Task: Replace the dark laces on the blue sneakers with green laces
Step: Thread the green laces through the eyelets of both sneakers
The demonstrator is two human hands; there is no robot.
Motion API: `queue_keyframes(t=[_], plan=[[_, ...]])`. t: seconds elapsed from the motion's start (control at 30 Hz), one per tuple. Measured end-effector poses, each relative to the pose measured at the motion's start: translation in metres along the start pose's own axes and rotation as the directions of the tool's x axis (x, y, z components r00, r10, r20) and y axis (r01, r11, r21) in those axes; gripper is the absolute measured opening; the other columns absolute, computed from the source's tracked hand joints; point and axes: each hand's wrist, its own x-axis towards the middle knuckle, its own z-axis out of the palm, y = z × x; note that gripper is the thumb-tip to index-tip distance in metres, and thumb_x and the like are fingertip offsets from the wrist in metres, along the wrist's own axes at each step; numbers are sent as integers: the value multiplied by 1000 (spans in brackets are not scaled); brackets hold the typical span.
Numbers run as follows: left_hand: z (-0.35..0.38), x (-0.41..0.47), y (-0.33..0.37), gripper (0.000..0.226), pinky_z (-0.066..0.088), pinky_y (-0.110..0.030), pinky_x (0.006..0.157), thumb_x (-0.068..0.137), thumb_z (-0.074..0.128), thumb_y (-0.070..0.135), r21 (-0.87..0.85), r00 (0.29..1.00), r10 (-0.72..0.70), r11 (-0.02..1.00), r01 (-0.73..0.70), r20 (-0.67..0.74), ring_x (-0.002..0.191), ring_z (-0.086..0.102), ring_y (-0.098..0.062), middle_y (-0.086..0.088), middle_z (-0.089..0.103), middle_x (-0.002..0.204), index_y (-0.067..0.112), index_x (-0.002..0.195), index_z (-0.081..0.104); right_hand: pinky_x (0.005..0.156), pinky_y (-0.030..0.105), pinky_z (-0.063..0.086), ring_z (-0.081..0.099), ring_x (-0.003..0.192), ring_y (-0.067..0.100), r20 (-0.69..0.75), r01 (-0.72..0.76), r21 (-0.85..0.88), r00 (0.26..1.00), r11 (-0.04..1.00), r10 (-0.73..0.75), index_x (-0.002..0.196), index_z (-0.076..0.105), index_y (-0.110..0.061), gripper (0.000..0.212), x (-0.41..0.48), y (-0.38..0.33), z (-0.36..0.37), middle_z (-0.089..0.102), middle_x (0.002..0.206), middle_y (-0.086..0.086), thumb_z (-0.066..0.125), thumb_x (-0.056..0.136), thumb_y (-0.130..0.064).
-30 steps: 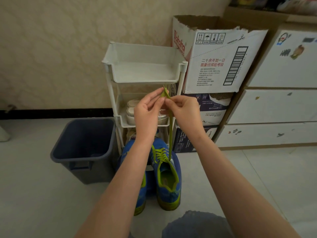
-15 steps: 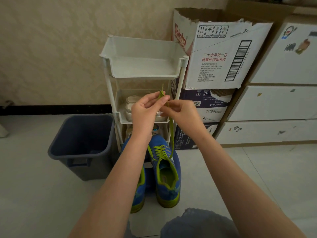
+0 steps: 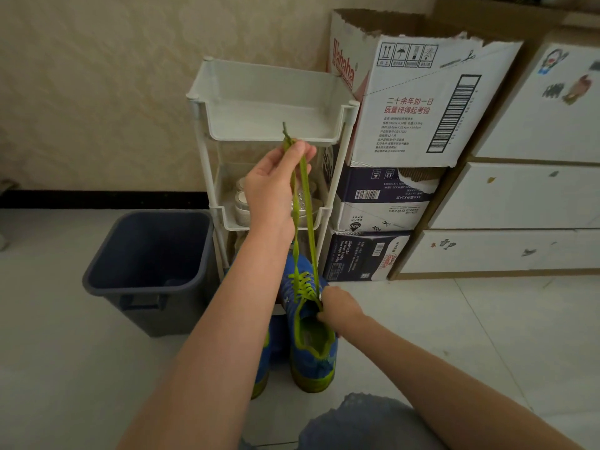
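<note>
Two blue sneakers with lime trim stand side by side on the floor; the right sneaker (image 3: 313, 349) is laced with a green lace (image 3: 305, 203), and the left sneaker (image 3: 261, 365) is mostly hidden behind my left forearm. My left hand (image 3: 272, 193) is raised above the shoes and pinches both green lace ends, pulling them up taut. My right hand (image 3: 339, 306) is down at the right sneaker's top eyelets, its fingers curled at the collar where the lace comes out. No dark lace is in view.
A dark blue bin (image 3: 149, 264) stands left of the shoes. Behind them is a white tiered rack (image 3: 272, 102) with jars on its middle shelf. Stacked cardboard boxes (image 3: 415, 102) and white drawers (image 3: 519, 196) fill the right side. My knee (image 3: 363, 423) is at the bottom.
My right hand let go of the lace ends and dropped to the sneaker's top eyelets. My left hand now holds both ends alone, pulled up higher.
</note>
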Motion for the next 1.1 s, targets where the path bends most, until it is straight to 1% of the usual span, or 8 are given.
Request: queue_keyframes(t=[0.4, 0.53, 0.6, 0.7, 0.77, 0.87, 0.93, 1.1], plan=[[-1, 6, 9, 11, 55, -28, 88, 86, 65, 8, -77, 1000, 8, 997, -6, 30, 89, 70, -13, -2, 73, 87, 7, 98, 66, 88, 36, 46, 55, 114, 32, -72, -2, -74, 997, 997, -4, 121, 51, -2, 29, 9, -2, 10, 54, 124, 17, 55, 94, -13], [5, -1, 4, 24, 57, -28, 83, 83, 68, 4, 69, 996, 41, 997, -46, 76, 86, 72, -16, -5, 74, 88, 1, 106, 66, 67, 28, 48, 62, 84, 21, 84, 64, 41, 994, 997, -67, 85, 53, -11, 28, 2, -5, -7, 59, 89, 7, 66, 87, -35], [8, -3, 3, 26, 57, -28, 82, 81, 69, 3, 99, 995, 65, 992, -72, 75, 84, 72, -17, -7, 74, 88, 0, 107, 65, 59, 20, 42, 49, 65, 8, 119, 85, 161, 987, 983, -105, 70, 47, -19, 34, -5, -6, -25, 48, 72, -5, 67, 86, -42], [8, -5, 1, 22, 58, -28, 80, 80, 70, 1, 148, 993, 77, 985, -90, 95, 82, 72, -17, -3, 74, 83, 3, 102, 66, 63, 14, 41, 50, 72, 9, -177, 250, 352, 964, 902, -198, 93, 63, -12, 15, -15, -7, -68, 54, 79, -5, 64, 90, -26], [8, -5, -1, 18, 58, -25, 75, 81, 69, 0, 160, 991, 80, 982, -96, 105, 79, 72, -17, -2, 74, 81, 3, 99, 66, 69, 8, 44, 58, 83, 3, -441, 424, 583, 882, 693, -168, 114, 64, -15, 24, -34, -12, -110, 63, 94, -6, 56, 92, -7], [8, -5, -3, 16, 58, -28, 78, 80, 71, 4, 214, 992, 83, 971, -102, 97, 83, 72, -17, -3, 74, 83, 7, 96, 67, 72, 3, 46, 63, 82, -11, -660, 655, 631, 735, 415, -155, 104, 67, -28, 19, -59, -21, -159, 70, 93, -15, 54, 94, -16], [9, -4, -3, 15, 58, -26, 77, 80, 73, 8, 261, 992, 87, 959, -107, 87, 80, 72, -14, 0, 74, 81, 9, 94, 67, 74, 9, 49, 67, 84, -3, -714, 712, 574, 677, 404, -179, 99, 71, -22, 14, -64, -32, -172, 73, 92, -7, 59, 93, -27], [9, -2, -5, 9, 56, -18, 65, 83, 69, 5, 301, 989, 119, 943, -139, 84, 65, 68, -5, 7, 71, 64, 14, 82, 67, 79, 20, 55, 70, 86, 9, -794, 772, 476, 583, 422, -171, 104, 71, -7, 18, -58, -47, -168, 72, 88, -2, 68, 86, -8]])
